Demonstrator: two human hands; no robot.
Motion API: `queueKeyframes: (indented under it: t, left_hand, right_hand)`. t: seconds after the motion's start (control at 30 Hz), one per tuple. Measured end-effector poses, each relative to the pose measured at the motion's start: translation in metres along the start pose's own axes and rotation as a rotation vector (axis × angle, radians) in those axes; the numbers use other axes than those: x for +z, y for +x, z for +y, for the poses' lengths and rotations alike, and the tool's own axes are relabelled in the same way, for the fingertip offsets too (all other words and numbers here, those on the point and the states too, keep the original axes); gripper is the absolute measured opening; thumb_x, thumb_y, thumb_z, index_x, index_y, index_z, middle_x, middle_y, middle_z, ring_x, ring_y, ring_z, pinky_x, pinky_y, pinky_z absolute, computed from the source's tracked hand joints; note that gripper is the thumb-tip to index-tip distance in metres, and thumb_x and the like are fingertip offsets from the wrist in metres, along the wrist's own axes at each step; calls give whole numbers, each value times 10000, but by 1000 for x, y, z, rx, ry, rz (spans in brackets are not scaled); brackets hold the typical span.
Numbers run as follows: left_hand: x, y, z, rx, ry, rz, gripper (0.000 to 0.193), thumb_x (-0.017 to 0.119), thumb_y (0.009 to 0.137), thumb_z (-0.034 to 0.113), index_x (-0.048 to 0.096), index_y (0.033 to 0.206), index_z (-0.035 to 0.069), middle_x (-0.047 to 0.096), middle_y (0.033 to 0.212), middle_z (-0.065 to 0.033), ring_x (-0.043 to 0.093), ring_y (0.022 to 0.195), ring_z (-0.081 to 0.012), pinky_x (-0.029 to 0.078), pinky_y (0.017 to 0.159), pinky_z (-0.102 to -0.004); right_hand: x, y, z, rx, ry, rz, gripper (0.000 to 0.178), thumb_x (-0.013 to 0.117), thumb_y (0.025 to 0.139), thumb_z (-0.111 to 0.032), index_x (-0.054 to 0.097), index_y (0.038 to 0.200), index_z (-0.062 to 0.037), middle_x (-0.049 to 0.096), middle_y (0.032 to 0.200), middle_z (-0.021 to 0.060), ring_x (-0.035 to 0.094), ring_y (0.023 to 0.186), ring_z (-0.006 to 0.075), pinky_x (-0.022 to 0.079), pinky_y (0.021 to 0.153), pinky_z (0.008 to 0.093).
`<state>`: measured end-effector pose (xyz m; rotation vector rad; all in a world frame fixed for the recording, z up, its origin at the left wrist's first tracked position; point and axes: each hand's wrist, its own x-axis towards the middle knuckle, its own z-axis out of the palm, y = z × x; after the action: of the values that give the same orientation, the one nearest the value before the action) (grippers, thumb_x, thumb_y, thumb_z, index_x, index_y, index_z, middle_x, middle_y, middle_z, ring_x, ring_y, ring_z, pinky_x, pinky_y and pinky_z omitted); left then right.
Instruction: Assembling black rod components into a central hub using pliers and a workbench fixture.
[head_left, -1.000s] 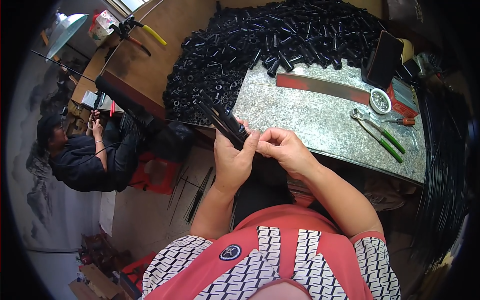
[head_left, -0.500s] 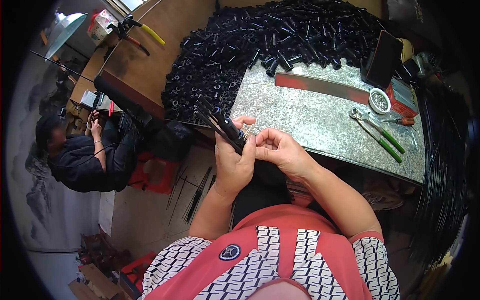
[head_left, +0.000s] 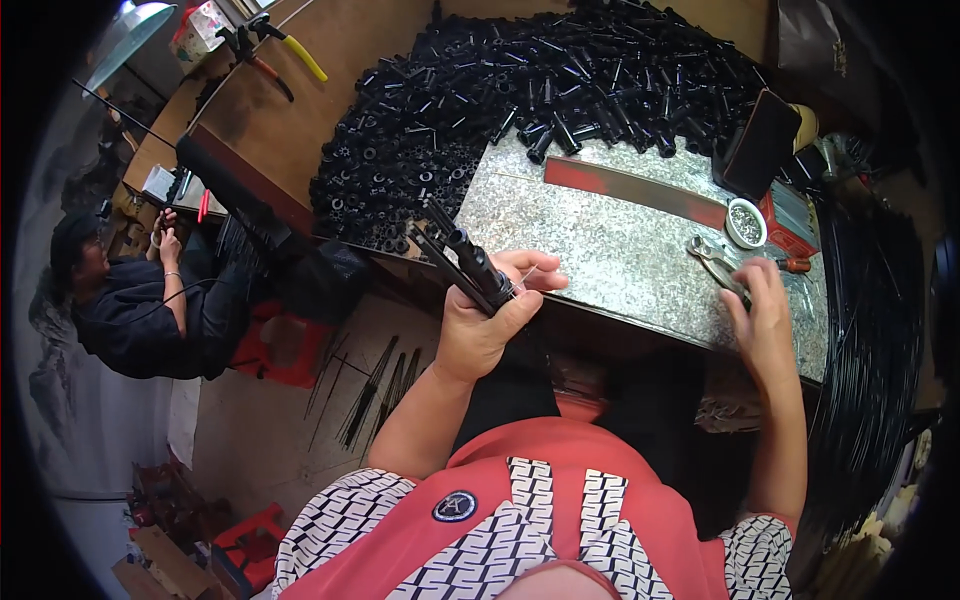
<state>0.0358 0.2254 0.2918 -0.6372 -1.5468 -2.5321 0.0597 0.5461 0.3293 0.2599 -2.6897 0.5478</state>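
My left hand (head_left: 480, 330) is closed around a folded black umbrella frame (head_left: 462, 258), held upright and tilted left near the slab's front edge. A thin wire end (head_left: 527, 276) sticks out by my left thumb and fingers. Over to the right, my right hand (head_left: 768, 325) has its thumb and fingers apart above the handles of a pair of pliers (head_left: 708, 256). The metal jaws show on the speckled slab (head_left: 560, 225). My hand mostly hides the handles; whether it touches them I cannot tell.
A large heap of black tubular parts (head_left: 570, 75) covers the back. On the slab are a red-grey strip (head_left: 635, 190), a white bowl (head_left: 747, 241) of small metal pieces and a screwdriver (head_left: 795, 265). Long black rods (head_left: 870, 330) hang at right; another person (head_left: 160, 310) sits at left.
My right hand has left the wire beside the frame and moved right, over the green-handled pliers, its fingers parting. My left hand keeps hold of the frame and sits slightly further right.
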Motion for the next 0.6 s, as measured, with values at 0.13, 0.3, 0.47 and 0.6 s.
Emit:
queueKeyframes:
  t: [0.13,0.3,0.47,0.6]
  left_hand:
    - [5,-2,-4,-53,-18,-82,157,546,890,-63,474,949,64,633,930,-193,633,677,-174,532,677,-288]
    - [9,3,-6,-59,140,-81,181,564,882,-63,444,903,71,584,842,-128,487,534,-84,406,466,-206]
    - [11,-1,-8,-105,128,-54,169,593,884,-34,455,879,64,572,872,-113,478,529,-73,390,442,-195]
    - [10,-4,-9,-83,123,-77,131,600,909,23,474,879,46,578,892,-120,462,521,-66,396,463,-202]
  right_hand:
    - [-11,-25,43,51,-262,-76,246,684,810,-100,514,938,23,536,987,180,547,918,370,451,801,430]
    - [-7,-33,52,113,-333,-206,227,664,832,-122,516,926,21,541,987,191,535,924,382,438,802,436]
    - [3,-27,59,-45,-324,-115,231,660,839,-158,524,913,13,547,993,189,541,939,380,444,816,433]
    - [7,-26,42,-10,-368,-82,173,604,873,-133,515,923,7,541,975,187,538,906,383,449,789,451]
